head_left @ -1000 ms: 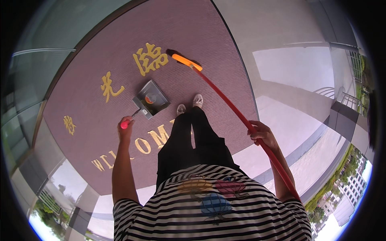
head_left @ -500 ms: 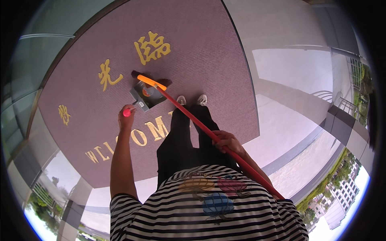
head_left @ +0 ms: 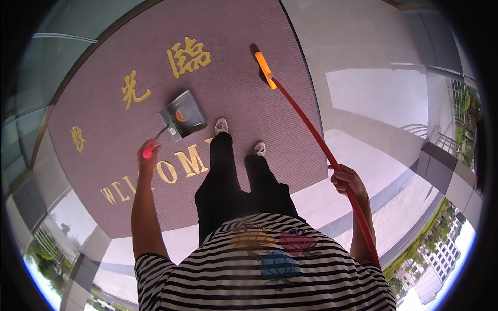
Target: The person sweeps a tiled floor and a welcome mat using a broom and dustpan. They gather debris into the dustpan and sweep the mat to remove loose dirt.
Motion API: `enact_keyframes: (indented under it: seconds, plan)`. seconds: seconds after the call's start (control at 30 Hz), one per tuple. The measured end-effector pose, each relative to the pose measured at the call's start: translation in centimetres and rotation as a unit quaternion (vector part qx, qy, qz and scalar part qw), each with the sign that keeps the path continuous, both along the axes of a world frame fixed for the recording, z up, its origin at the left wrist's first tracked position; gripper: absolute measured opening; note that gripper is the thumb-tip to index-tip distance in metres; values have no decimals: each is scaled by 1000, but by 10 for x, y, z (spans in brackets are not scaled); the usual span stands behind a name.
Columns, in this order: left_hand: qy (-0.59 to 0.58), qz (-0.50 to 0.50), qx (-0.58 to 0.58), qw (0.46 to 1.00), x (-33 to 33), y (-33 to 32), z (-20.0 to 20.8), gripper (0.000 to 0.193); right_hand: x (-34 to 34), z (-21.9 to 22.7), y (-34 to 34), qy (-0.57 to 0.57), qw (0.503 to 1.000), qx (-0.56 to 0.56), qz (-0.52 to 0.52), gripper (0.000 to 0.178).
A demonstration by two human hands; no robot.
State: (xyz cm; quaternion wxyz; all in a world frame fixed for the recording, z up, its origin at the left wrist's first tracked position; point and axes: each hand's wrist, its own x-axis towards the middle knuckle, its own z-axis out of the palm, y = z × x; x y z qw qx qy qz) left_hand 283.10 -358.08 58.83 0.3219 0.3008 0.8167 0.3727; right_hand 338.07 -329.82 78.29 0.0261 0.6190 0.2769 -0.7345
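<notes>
My left hand [head_left: 149,150] is closed round the pink-ended handle of a grey dustpan [head_left: 194,113], which is on the mat to the left of my feet. Inside the pan shows a small round orange-red patch [head_left: 181,115] that I cannot make out. Out to the right, my right hand [head_left: 347,180] grips the long red handle of a broom [head_left: 309,120]. The broom's orange head [head_left: 264,70] with dark bristles rests on the mat, far right of the dustpan and apart from it.
Beneath my feet lies a ribbed purple-brown mat [head_left: 233,31] with yellow characters and letters. Pale tiled floor [head_left: 363,140] borders its right side. Glass panels [head_left: 57,62] stand along the left. My shoes [head_left: 221,126] are on the mat, left foot farther ahead.
The broom head has swung away from the dustpan to the right, and my right hand has moved right with the handle. My left hand has shifted slightly left. My left foot has stepped forward.
</notes>
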Motion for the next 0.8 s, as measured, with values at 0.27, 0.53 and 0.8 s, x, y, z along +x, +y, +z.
enact_keyframes:
  seconds: [0.27, 0.53, 0.8]
  plan:
    - [-1, 48, 7, 999, 81, -59, -7, 14, 184, -15, 10, -125, 986, 108, -19, 31]
    - [-12, 78, -35, 996, 137, -68, -34, 13, 166, -105, 4, -19, 995, 74, -56, 29]
    - [-9, 101, 10, 995, 154, -67, -56, 12, 72, -109, -166, 261, 941, -210, -45, 43]
